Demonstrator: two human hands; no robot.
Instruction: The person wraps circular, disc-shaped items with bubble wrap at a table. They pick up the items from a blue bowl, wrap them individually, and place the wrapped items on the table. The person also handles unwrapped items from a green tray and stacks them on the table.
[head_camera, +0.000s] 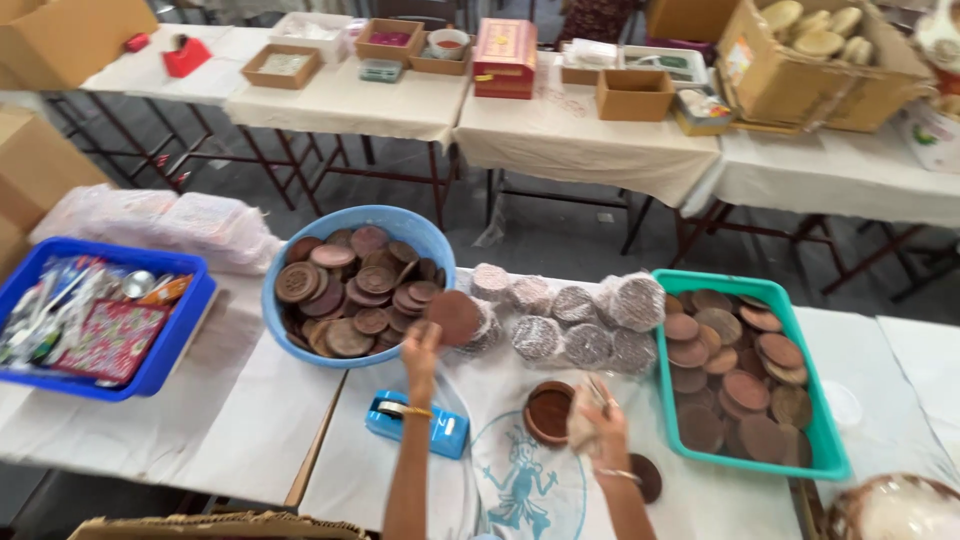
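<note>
My left hand (420, 345) is raised over the table and pinches a round brown disc (455, 316) by its edge, just beside the blue basin (400, 228) that is filled with several similar brown discs. My right hand (598, 412) is closed on a crumpled beige cloth and hovers next to a small stack of brown discs (548, 412) on the white cloth. Another dark disc (648, 477) lies by my right wrist. Several wrapped disc stacks (588, 316) lie in a row behind both hands.
A teal tray (830, 450) of brown discs sits at the right. A blue tape dispenser (445, 432) lies under my left forearm. A blue crate (170, 350) of packets stands at left, with plastic bags behind. Tables with cardboard boxes (780, 80) stand across the aisle.
</note>
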